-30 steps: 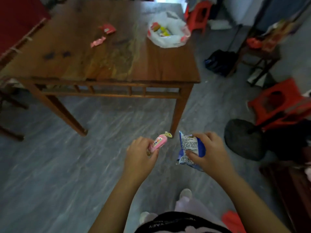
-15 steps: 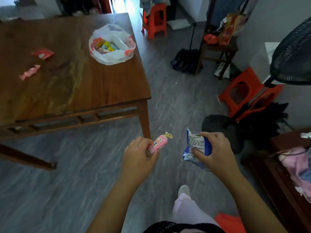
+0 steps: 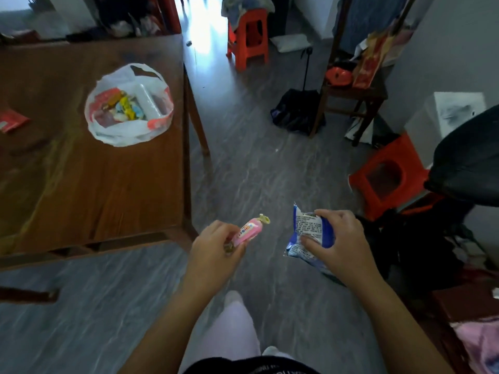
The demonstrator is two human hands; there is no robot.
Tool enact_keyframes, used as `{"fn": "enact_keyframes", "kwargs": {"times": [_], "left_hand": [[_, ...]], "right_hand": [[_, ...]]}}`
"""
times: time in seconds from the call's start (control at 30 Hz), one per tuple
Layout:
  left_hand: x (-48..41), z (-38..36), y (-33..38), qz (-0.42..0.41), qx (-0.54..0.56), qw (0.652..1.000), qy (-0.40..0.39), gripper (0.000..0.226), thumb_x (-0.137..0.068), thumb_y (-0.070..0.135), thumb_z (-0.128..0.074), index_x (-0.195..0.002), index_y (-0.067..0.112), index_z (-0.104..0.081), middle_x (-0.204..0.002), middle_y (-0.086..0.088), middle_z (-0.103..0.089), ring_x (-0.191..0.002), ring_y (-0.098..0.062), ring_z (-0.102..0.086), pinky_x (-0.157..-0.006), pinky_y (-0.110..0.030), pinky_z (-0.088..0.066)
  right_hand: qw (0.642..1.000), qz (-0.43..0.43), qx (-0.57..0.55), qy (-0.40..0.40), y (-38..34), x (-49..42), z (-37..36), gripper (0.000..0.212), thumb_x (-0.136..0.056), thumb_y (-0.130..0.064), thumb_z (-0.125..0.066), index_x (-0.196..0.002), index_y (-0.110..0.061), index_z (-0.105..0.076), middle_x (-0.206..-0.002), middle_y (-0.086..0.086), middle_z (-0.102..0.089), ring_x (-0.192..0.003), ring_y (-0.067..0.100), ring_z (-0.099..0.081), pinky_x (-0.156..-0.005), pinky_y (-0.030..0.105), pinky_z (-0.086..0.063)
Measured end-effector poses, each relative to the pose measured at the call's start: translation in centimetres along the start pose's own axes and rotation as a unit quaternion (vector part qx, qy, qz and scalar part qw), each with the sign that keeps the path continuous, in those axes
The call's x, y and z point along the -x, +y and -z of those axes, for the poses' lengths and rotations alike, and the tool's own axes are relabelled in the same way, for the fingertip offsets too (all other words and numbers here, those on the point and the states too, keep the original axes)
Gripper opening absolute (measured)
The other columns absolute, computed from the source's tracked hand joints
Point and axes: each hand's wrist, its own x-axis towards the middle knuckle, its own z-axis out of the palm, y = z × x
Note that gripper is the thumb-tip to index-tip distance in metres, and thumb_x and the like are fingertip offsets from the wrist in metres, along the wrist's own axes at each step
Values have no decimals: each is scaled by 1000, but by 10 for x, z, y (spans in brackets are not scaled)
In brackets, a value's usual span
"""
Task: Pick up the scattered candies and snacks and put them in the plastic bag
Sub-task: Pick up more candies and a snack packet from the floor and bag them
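My left hand (image 3: 216, 252) grips a pink wrapped candy (image 3: 249, 231) whose twisted end points up and to the right. A blue and white snack packet (image 3: 310, 233) is held in my right hand (image 3: 343, 244). Both hands hover over the grey floor, just off the near right corner of the wooden table (image 3: 113, 201). On that table stands a white plastic bag (image 3: 129, 130), open at the top, with several colourful candies inside. A red wrapper (image 3: 12, 121) lies at the table's left edge of view.
Red plastic stools stand at the back (image 3: 249, 36) and at the right (image 3: 386, 176). A wooden chair (image 3: 351, 95) with a black bag (image 3: 297, 112) beside it is at the back right. A black fan (image 3: 469, 163) looms at the right.
The view has swung and moved closer to the table, so the bag now appears nearer and further left. Both hands keep their hold on the candy and the packet.
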Motion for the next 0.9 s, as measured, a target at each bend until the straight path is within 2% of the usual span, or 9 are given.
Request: {"fn": "enact_keyframes", "kwargs": {"times": [0.1,0.23,0.37,0.53,0.7,0.9], "left_hand": [[-55,-8,-6,20,33,999,2,13,-73,15,-73,-82,16,-63,-77,3,-57,-70,-8,-52,-63,-25,-43],[-144,-14,-22,24,72,997,11,14,-75,18,-72,-86,15,-64,-79,2,-58,-72,-6,-53,-61,-11,-38],[-236,2,-35,30,94,995,23,15,-76,20,-70,-87,13,-64,-80,0,-58,-72,-7,-53,-62,-17,-40],[-315,36,-59,44,91,992,74,13,-77,20,-70,-85,14,-64,-78,-1,-58,-71,-10,-52,-61,-19,-40],[-347,60,-97,123,56,983,127,16,-78,20,-69,-90,12,-63,-80,1,-58,-72,-8,-53,-60,-9,-38],[-376,84,-142,256,-18,941,220,12,-80,24,-66,-87,15,-61,-81,0,-58,-72,-12,-51,-59,-13,-36]], "right_hand": [[1000,4,0,-1,4,-58,-6,52,-65,-26,-78,-111,-17,-56,-99,-2,-42,-96,17,-43,-79,24,-31],[1000,21,17,-2,-5,-153,-17,53,-65,-26,-78,-112,-17,-55,-101,2,-44,-97,19,-44,-79,25,-31],[998,38,36,-19,-31,-246,-22,54,-67,-29,-77,-115,-19,-54,-101,-1,-43,-99,17,-41,-79,25,-30],[995,76,35,-50,-66,-343,-45,53,-67,-29,-76,-114,-19,-54,-106,5,-49,-100,18,-41,-78,24,-30],[983,137,26,-117,-98,-410,-92,52,-67,-29,-76,-113,-20,-54,-107,3,-48,-99,16,-41,-78,24,-31],[942,263,9,-207,-152,-504,-159,53,-67,-31,-76,-113,-18,-54,-108,5,-50,-96,13,-39,-74,18,-32]]}}
